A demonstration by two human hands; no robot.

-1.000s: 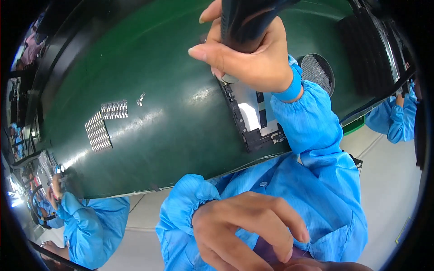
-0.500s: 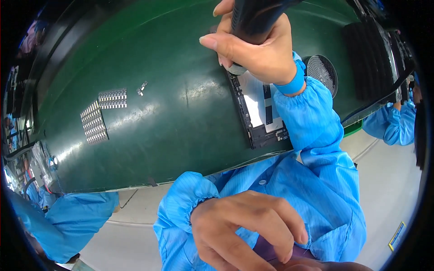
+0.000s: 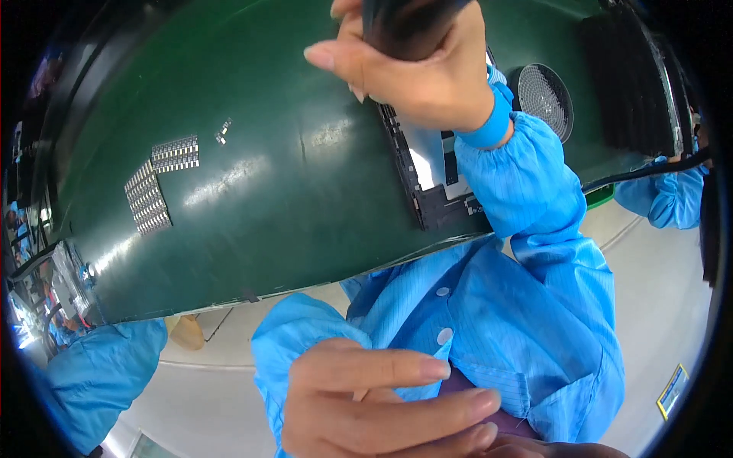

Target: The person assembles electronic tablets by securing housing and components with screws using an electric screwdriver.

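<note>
My right hand (image 3: 435,88) is closed around a thick black cylindrical tool (image 3: 412,29) at the top of the picture; its working end is hidden. Under that hand and forearm lies a flat device frame (image 3: 443,209), black-edged with a shiny silver panel, partly covered by my sleeve. Low in the picture, close to my body, my left hand (image 3: 366,397) is raised with its fingers stretched and apart, holding nothing. To the right of my right wrist stands a round dark dish (image 3: 544,103) with a pale dotted inside.
On the green table (image 3: 282,214), two sheets of small metallic parts (image 3: 175,153) lie at the left, beside a few loose ones (image 3: 223,131). Black stacked pieces (image 3: 634,84) stand at the far right. Other people's blue sleeves (image 3: 111,366) show at both sides.
My left hand has shifted slightly left, its fingers straightening from a curl. My right hand and the tool moved a little up and left. The view has tilted slightly.
</note>
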